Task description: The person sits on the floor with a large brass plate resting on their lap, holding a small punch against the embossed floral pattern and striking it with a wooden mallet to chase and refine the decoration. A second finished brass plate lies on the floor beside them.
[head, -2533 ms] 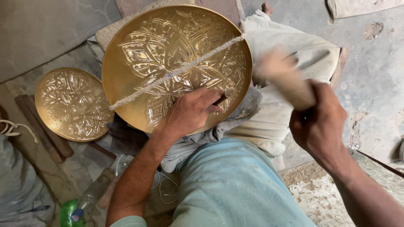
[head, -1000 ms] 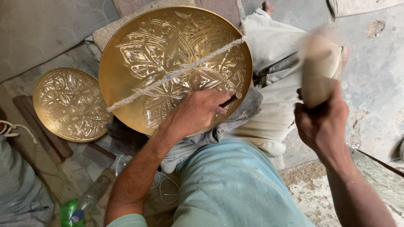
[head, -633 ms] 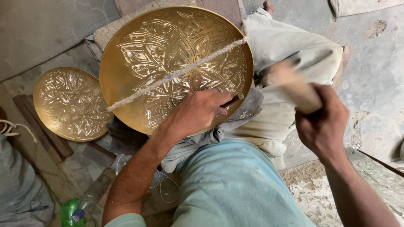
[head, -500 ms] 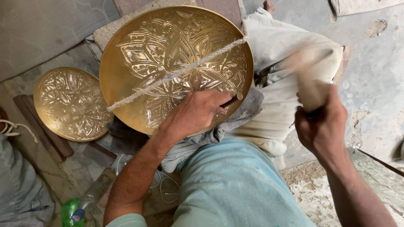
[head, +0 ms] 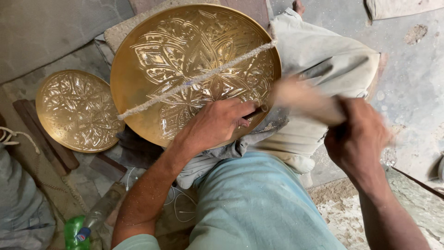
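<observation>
Chasing a Brass Tray With Punch and Mallet

Pressing down on the lower right part of the large engraved brass tray [head: 185, 60], the left hand [head: 215, 125] pinches a thin dark punch [head: 255, 111] between thumb and curled fingers, its tip set near the tray's rim. The tray leans on a cloth-covered knee, and a pale cord [head: 199, 78] runs slantwise across its face from rim to rim. The right hand [head: 358, 139] is closed in a fist around the handle of a wooden mallet [head: 303, 99], whose head is blurred with motion just to the right of the punch.

To do this step well, my judgement is that the punch should stay planted on the pattern line while the mallet lands squarely on its top; a glancing blow could skid the tip and scar the polished surface. The heel of the left hand resting on the metal looks useful for damping any shift of the tray.

A smaller engraved brass tray [head: 76, 111] lies on the ground to the left, apart from the large one, and holds nothing. Lower left, a plastic bottle [head: 90, 222] with a green base lies on its side; whether anything is in it I cannot tell. The large tray also carries nothing but the cord and the hand.
</observation>
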